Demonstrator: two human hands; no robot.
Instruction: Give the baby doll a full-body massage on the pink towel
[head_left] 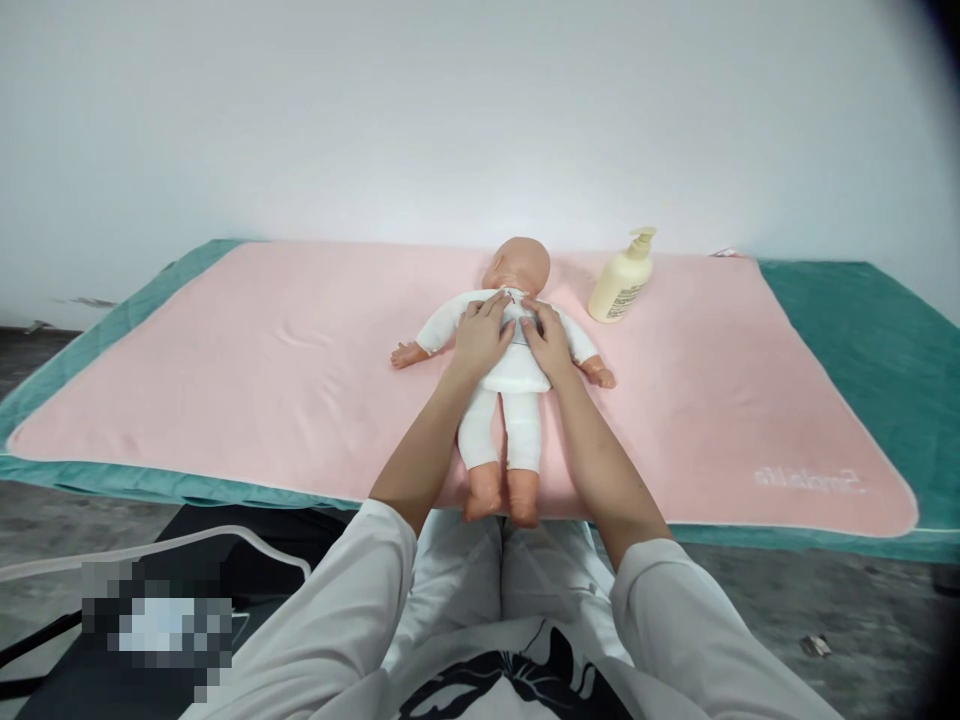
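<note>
A baby doll (517,375) with a white cloth body lies face down or with its head turned, its head toward the wall and its feet at the near edge. My left hand (482,330) rests flat on the left side of the doll's upper body, fingers stretched toward its neck. On the right side of the upper body lies my right hand (547,338), also flat with fingers extended. Neither hand grips anything. To the right of the doll's head stands a cream pump bottle (622,280), slightly tilted in view.
The doll lies on a pink mat (300,370) spread over a green-covered table (847,330) against a white wall (480,120). At lower left is a dark surface (277,560) with a pale cable or tube (187,538) and a blurred-out patch. Grey flooring shows below.
</note>
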